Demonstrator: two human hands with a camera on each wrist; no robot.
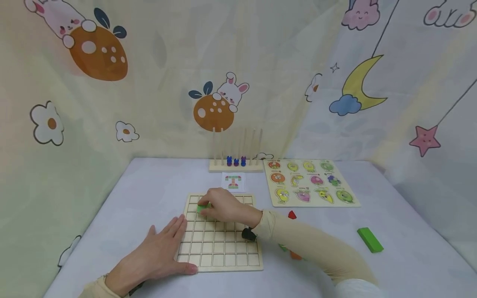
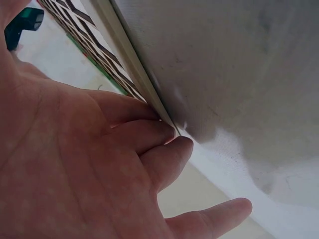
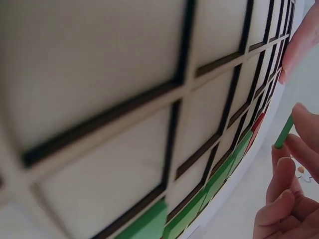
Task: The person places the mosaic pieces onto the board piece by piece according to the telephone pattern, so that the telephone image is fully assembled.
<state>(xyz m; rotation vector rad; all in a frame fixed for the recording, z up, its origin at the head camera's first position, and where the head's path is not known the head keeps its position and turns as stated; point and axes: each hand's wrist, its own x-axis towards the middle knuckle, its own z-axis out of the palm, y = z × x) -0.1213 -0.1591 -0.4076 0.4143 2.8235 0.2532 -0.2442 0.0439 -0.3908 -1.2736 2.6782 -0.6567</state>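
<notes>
My right hand (image 1: 222, 205) reaches over the far left part of a wooden grid board (image 1: 218, 260). Between thumb and fingers it pinches a small green block (image 3: 285, 131), which the right wrist view shows tilted above the board. Several green blocks (image 3: 218, 178) and a red block (image 3: 257, 124) line one edge of the grid in that view; in the head view my right hand covers this row. My left hand (image 1: 159, 250) lies along the board's left edge, fingers extended, the thumb by the near left corner. In the left wrist view its fingertips (image 2: 167, 132) touch the board's side.
Behind the board lies a card (image 1: 233, 182) with a coloured T pattern. Farther back stands a peg rack (image 1: 235, 168) with blue beads. A fruit puzzle (image 1: 313, 198) lies back right. Beside my right sleeve are a red piece (image 1: 292, 215), an orange piece (image 1: 295, 255) and a long green block (image 1: 370, 240).
</notes>
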